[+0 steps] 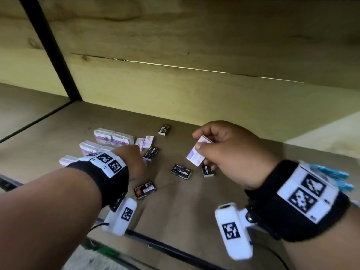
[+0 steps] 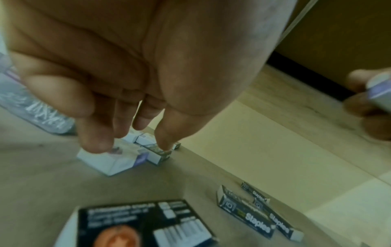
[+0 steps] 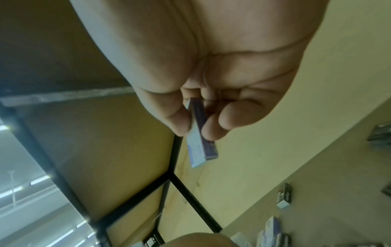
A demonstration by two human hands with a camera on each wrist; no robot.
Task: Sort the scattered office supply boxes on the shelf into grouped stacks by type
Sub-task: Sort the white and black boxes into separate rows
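Purple-and-white, the small box (image 1: 196,152) sat pinched between thumb and fingers of my right hand (image 1: 229,151), lifted above the shelf (image 1: 253,191) near its middle. My left hand (image 1: 134,162) reached empty, fingers loose, over its matching boxes (image 1: 145,141) toward the shelf's left; I judged the sorting barely begun, the next move being to set mine squarely among them, clear of the black staple boxes (image 1: 181,171).

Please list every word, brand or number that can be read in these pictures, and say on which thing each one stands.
"Staples": black box lying flat on the shelf.
"Staples": black box partly under the right hand.
"Staples": black box by the left hand.
Purple and white box pinched in the right hand: print too blurred.
Clear cases: labels unreadable.
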